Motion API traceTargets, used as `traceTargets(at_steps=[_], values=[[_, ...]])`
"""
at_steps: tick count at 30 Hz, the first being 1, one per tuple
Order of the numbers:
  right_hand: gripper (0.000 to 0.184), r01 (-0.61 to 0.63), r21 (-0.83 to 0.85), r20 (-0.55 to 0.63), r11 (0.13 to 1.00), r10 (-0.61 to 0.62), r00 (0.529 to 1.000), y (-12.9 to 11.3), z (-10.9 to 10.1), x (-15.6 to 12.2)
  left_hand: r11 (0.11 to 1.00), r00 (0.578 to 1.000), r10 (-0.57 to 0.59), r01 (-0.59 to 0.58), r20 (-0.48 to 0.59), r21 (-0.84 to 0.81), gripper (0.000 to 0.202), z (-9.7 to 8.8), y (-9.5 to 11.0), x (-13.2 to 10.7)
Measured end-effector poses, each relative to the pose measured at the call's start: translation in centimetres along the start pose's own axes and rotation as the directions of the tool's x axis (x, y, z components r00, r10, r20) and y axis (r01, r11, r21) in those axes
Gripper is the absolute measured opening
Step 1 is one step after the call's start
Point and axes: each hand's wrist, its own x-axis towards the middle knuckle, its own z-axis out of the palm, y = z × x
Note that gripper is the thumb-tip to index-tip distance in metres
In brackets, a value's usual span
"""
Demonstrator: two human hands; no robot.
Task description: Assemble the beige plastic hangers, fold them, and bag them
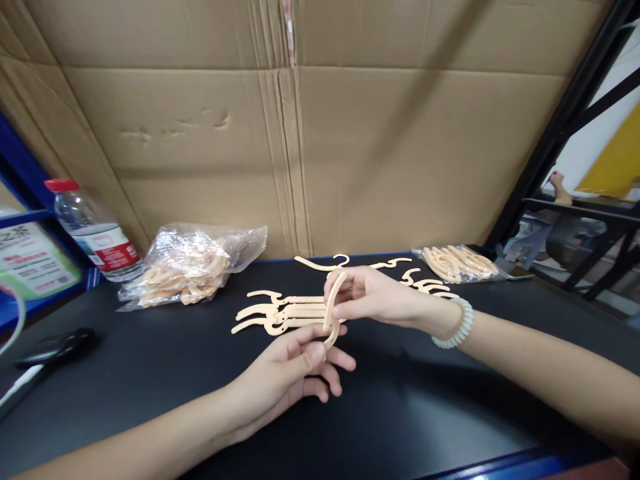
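A cream plastic clothes hanger piece [333, 301] with a curved arm is held up between my two hands above the table. My left hand [287, 367] pinches its lower, hook-like end between thumb and index finger, the other fingers loosely spread. From the right, my right hand [373, 293] closes on the curved upper part with thumb and fingers. Just behind lie several similar cream hangers [303, 311] in a row, partly covered by my hands. Another hanger with a round hook [341, 257] lies at the back edge, its middle hidden by my right hand.
A clear bag of cream hanger parts [185, 267] lies back left beside a red-capped water bottle [107, 243]. Another bagged bundle [457, 263] is back right. A black object with a white cable [57, 347] sits left. Cardboard [400, 133] stands behind the black table [425, 407].
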Motion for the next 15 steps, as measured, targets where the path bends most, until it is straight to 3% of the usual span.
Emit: traceTargets(at_steps=[6,7,9,11,12,15], values=[[0.018,-0.05,0.083,-0.057,0.995,0.055,0.997,0.4,0.1,0.6,0.998,0.998,-0.008,0.005,-0.059,-0.062,0.023,-0.2,-0.2,0.1],[0.017,-0.05,0.029,-0.058,0.998,0.051,0.997,0.4,0.0,0.7,0.998,0.998,-0.017,0.013,-0.061,-0.065,0.023,-0.2,-0.2,0.2],[0.012,-0.036,-0.257,-0.078,0.966,0.017,0.997,0.5,-0.7,0.9,0.998,0.997,-0.023,0.018,-0.074,-0.063,0.019,-0.2,-0.1,0.2],[0.007,-0.023,-0.612,-0.129,0.791,-0.072,0.989,0.7,-2.4,1.3,0.998,0.995,-0.028,0.023,-0.091,-0.062,0.017,-0.1,0.0,0.1],[0.006,-0.035,-0.711,-0.162,0.703,-0.114,0.98,1.0,-3.5,1.5,0.997,0.994,-0.038,0.031,-0.099,-0.07,0.018,0.0,0.1,0.1],[0.009,-0.098,-0.832,-0.235,0.546,-0.189,0.953,2.0,-7.6,1.9,0.989,0.989,-0.092,0.077,-0.117,-0.128,0.025,0.0,0.3,0.0]])
